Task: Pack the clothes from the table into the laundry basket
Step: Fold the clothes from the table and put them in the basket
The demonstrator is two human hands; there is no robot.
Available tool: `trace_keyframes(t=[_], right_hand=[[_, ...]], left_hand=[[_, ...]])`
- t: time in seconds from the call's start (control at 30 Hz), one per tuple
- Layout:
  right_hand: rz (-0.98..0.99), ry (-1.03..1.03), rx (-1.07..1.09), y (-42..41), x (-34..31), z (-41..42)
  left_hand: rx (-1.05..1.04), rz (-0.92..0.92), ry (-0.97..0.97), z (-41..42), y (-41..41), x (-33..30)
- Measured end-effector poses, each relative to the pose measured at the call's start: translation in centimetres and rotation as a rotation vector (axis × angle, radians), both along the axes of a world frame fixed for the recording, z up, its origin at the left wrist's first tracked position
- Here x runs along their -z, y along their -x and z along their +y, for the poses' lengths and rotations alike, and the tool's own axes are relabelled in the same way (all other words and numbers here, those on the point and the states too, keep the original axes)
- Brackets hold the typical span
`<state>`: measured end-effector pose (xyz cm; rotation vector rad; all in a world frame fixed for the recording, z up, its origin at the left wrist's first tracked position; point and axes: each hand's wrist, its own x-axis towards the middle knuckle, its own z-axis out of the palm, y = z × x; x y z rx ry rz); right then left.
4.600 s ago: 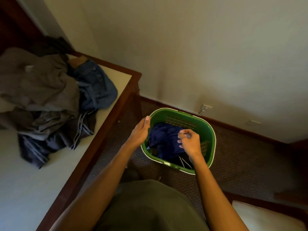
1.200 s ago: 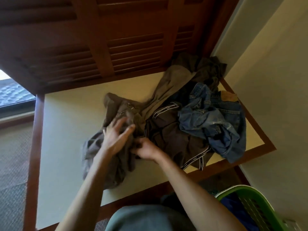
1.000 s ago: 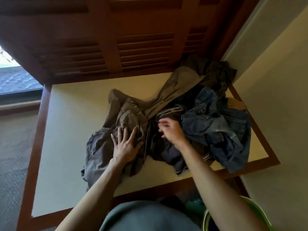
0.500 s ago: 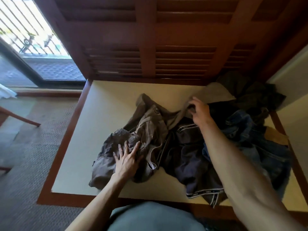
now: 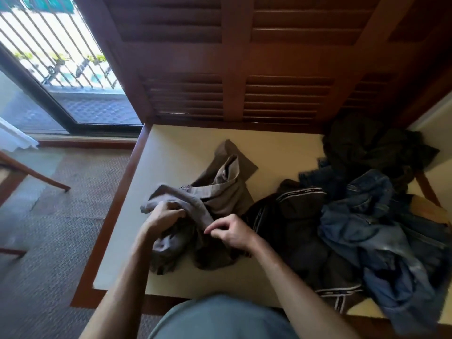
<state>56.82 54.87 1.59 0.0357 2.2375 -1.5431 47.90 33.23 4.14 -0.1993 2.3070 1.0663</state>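
Note:
A crumpled grey-brown garment [image 5: 220, 192] lies bunched on the cream table [image 5: 186, 148], near its left side. My left hand [image 5: 162, 217] grips a fold of it, and my right hand [image 5: 232, 231] pinches its cloth just to the right. Beside it lies a dark garment with white-striped trim [image 5: 300, 216]. Blue jeans [image 5: 374, 231] are heaped further right. A black garment [image 5: 367, 145] sits in the far right corner. The laundry basket is out of view.
Brown louvred wooden panels [image 5: 269, 81] stand right behind the table. Carpet [image 5: 56, 216] covers the floor to the left, with a wooden chair leg [image 5: 36, 176] on it. A barred glass door [image 5: 61, 64] is at the upper left.
My right hand came back from the far side of the pile, and both hands now hold the grey-brown garment, which is gathered into a tighter bunch apart from the dark clothes. The view turned left.

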Motion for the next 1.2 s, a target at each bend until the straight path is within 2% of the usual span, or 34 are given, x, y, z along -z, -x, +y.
trace_keyframes(t=[0.07,0.13,0.17,0.2,0.23,0.3,0.37,0.47,0.57,0.73,0.8,0.87,0.97,1.1,1.2], right_hand=[[0.108,0.048,0.246,0.9,-1.4,0.7],[0.268,-0.08,0.571,2.6,-1.7,1.9],[0.29,-0.175,0.672,3.5,-1.4,2.6],[0.236,-0.238,0.707,4.3,-0.7,3.3],[0.119,-0.239,0.697,5.0,-0.3,3.6],[-0.113,-0.14,0.599,5.6,1.2,3.0],[-0.158,-0.127,0.484,5.3,2.3,1.2],[-0.119,-0.108,0.492,4.8,2.8,-0.6],[-0.149,0.088,0.554,4.6,1.6,-1.5],[-0.045,0.27,0.486,4.6,-1.8,-2.7],[-0.037,0.408,0.431,4.9,-3.1,-2.2],[-0.058,0.452,0.34,5.3,-4.2,-1.6],[-0.083,0.281,0.302,5.3,-4.1,-0.2],[-0.115,-0.04,0.354,2.8,-3.4,5.3],[0.056,-0.338,0.465,-1.4,-3.5,12.2]], left_hand=[[-0.091,0.1,0.108,-0.3,-0.2,-0.7],[-0.067,0.299,0.264,0.3,-1.0,-2.1],[-0.033,0.356,0.341,0.6,-1.3,-2.4],[0.001,0.332,0.378,1.1,-1.6,-2.3],[0.038,0.236,0.363,1.6,-1.6,-2.0],[0.104,-0.028,0.213,2.9,-1.2,-0.4],[0.131,-0.123,0.106,4.3,-1.0,1.3],[-0.005,-0.016,0.028,5.8,-0.5,1.7],[-0.212,0.066,-0.129,6.0,0.3,1.2],[-0.236,0.301,-0.222,6.1,0.4,-0.9],[-0.291,0.413,-0.321,5.5,0.8,-2.1],[-0.279,0.489,-0.31,5.5,0.8,-2.9],[-0.213,0.495,-0.175,6.2,0.1,-2.6],[-0.199,0.465,-0.11,7.3,-1.3,-1.6],[-0.083,0.571,-0.099,10.0,-3.0,-1.6]])
